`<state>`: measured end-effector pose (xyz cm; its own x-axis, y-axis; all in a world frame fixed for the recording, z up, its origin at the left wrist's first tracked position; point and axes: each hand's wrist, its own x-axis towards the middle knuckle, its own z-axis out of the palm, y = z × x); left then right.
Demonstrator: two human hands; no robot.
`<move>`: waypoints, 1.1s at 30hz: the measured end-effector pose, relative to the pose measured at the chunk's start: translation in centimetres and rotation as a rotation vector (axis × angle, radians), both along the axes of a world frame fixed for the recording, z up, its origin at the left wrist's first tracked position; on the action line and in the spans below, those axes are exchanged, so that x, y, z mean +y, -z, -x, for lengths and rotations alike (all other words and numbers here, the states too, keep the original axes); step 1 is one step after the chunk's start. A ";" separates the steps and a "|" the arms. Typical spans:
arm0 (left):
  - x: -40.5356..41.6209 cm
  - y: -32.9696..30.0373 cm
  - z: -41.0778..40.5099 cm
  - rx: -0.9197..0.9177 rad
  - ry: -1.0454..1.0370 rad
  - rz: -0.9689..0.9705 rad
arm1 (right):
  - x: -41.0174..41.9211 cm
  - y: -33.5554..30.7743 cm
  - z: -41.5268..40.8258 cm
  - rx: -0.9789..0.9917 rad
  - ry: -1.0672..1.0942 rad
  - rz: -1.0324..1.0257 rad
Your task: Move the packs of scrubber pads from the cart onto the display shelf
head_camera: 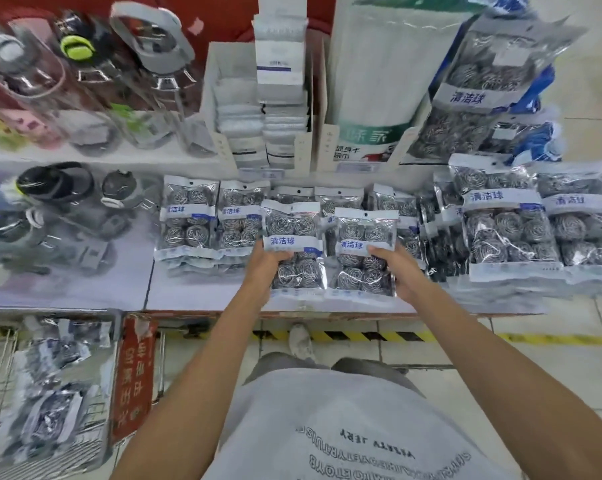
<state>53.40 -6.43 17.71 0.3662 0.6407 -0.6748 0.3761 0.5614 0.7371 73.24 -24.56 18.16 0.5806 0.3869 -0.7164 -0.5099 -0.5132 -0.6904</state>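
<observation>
From the head view, the left hand grips one pack, fingers curled round its left edge, and the right hand grips a second pack the same way at its right edge. Both packs hover over the shelf, near its front, among packs already laid there. More wait in the cart. The glossy film could slip, and a pack set too near the edge may tip off.

two clear steel-scrubber packs upright over display shelf
</observation>
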 end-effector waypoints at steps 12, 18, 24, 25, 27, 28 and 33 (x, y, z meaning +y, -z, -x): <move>6.0 2.6 -7.4 0.092 0.023 0.009 | 8.8 2.9 -6.0 -0.066 -0.063 0.089; 7.1 4.1 -8.7 0.125 0.002 -0.023 | 11.6 4.6 -7.8 -0.069 -0.068 0.086; 7.8 4.4 -9.6 0.244 0.110 -0.139 | 12.2 4.9 -8.2 -0.111 -0.104 0.121; 7.9 4.3 -9.7 0.257 0.138 -0.149 | 12.1 5.0 -8.2 -0.118 -0.124 0.127; 8.2 4.5 -9.8 0.276 0.170 -0.174 | 12.2 5.1 -8.4 -0.130 -0.140 0.122; 8.3 4.7 -9.8 0.288 0.185 -0.188 | 12.2 5.1 -8.5 -0.132 -0.148 0.122; 8.2 5.7 -9.7 0.374 0.255 -0.333 | 12.0 5.3 -9.1 -0.148 -0.209 0.140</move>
